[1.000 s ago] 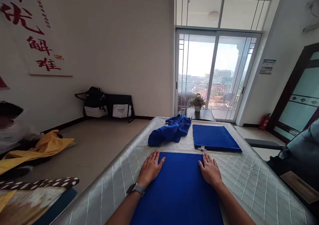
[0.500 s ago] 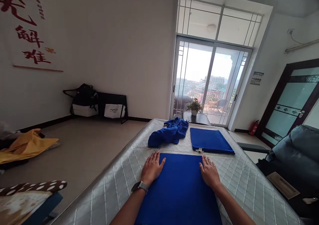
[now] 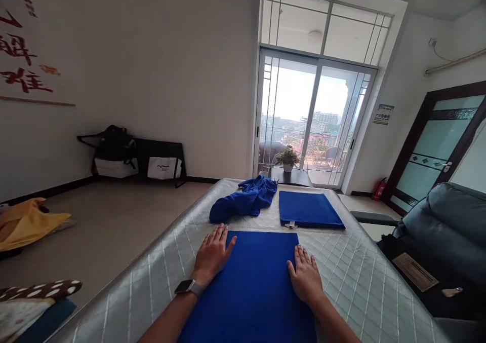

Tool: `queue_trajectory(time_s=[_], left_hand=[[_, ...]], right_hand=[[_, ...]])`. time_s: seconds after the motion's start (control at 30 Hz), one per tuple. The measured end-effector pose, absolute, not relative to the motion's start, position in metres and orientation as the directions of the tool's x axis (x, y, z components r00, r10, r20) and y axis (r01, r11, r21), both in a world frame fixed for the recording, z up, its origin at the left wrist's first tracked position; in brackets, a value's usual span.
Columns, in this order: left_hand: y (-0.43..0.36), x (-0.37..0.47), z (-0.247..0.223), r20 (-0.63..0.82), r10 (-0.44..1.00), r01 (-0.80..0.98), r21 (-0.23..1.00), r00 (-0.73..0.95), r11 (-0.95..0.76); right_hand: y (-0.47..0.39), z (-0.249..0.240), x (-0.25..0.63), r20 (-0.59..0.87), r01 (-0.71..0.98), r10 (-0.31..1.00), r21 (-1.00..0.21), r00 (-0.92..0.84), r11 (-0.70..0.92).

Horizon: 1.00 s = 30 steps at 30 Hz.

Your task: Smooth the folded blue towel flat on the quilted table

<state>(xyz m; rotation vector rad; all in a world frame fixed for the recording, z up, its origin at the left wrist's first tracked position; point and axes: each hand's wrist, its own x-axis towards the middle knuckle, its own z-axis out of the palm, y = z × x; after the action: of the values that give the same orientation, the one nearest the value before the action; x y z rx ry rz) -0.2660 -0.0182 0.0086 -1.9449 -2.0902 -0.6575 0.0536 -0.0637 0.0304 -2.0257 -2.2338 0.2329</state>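
Fingers of the left hand (image 3: 211,253) and right hand (image 3: 306,278) are extended and laid flat, with thumbs spread over the smooth, rectangular royal-blue cloth (image 3: 250,292); nothing is seen to be gripped. The cloth is framed between both hands, its visible length directed away from the body, its near end cut off by the view. Its left and right edges are covered about equally closely, though the left hand is placed farther forward, by the far corner. Beyond the left fingertips, a crumpled blue cloth (image 3: 246,203) is bunched; beyond the right hand, a neatly folded blue cloth (image 3: 310,210) with a white tag (image 3: 291,225) is set. All three are supported by a silvery quilted mattress (image 3: 353,269). Farther back, a potted plant (image 3: 287,159) is backlit by tall sliding glass doors (image 3: 290,100); a dark padded armchair (image 3: 451,226) is seen at right.
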Motion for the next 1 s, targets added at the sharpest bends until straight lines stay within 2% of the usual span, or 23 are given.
queue_trajectory(time_s=[0.07,0.13,0.2,0.3,0.37,0.47,0.57,0.73,0.9,1.0], left_hand=[[-0.026,-0.25,0.017,0.468,0.882,0.985,0.169,-0.063,-0.019],[-0.036,-0.219,0.023,0.403,0.915,0.969,0.218,0.015,-0.112],[-0.046,-0.177,0.023,0.314,0.93,0.914,0.287,0.192,-0.286],[-0.056,-0.109,0.014,0.321,0.799,0.77,0.245,0.508,-0.589],[-0.056,-0.076,0.007,0.329,0.762,0.735,0.23,0.558,-0.638],[-0.05,-0.059,0.0,0.316,0.794,0.773,0.222,0.52,-0.595],[-0.045,-0.078,-0.003,0.267,0.831,0.819,0.189,0.488,-0.542],[-0.046,-0.157,-0.008,0.198,0.921,0.923,0.127,0.335,-0.363],[-0.05,-0.253,-0.02,0.167,0.957,0.968,0.043,0.238,-0.248],[-0.053,-0.283,-0.023,0.119,0.976,0.981,0.045,0.184,-0.19]], right_hand=[[-0.064,0.031,0.054,-0.014,0.972,0.995,-0.218,-0.099,0.094],[-0.064,0.03,0.054,-0.006,0.968,0.995,-0.233,-0.098,0.094],[-0.063,0.026,0.056,0.005,0.966,0.995,-0.239,-0.096,0.094],[-0.061,0.018,0.059,0.022,0.966,0.99,-0.221,-0.136,0.137],[-0.06,0.012,0.062,0.027,0.963,0.984,-0.203,-0.177,0.178],[-0.058,0.009,0.064,0.027,0.959,0.98,-0.203,-0.196,0.197],[-0.058,0.012,0.063,0.031,0.96,0.986,-0.225,-0.163,0.166],[-0.061,0.02,0.059,0.044,0.956,0.994,-0.273,-0.1,0.108],[-0.063,0.022,0.059,0.04,0.961,0.994,-0.255,-0.103,0.109],[-0.063,0.022,0.058,0.041,0.963,0.994,-0.247,-0.101,0.108]])
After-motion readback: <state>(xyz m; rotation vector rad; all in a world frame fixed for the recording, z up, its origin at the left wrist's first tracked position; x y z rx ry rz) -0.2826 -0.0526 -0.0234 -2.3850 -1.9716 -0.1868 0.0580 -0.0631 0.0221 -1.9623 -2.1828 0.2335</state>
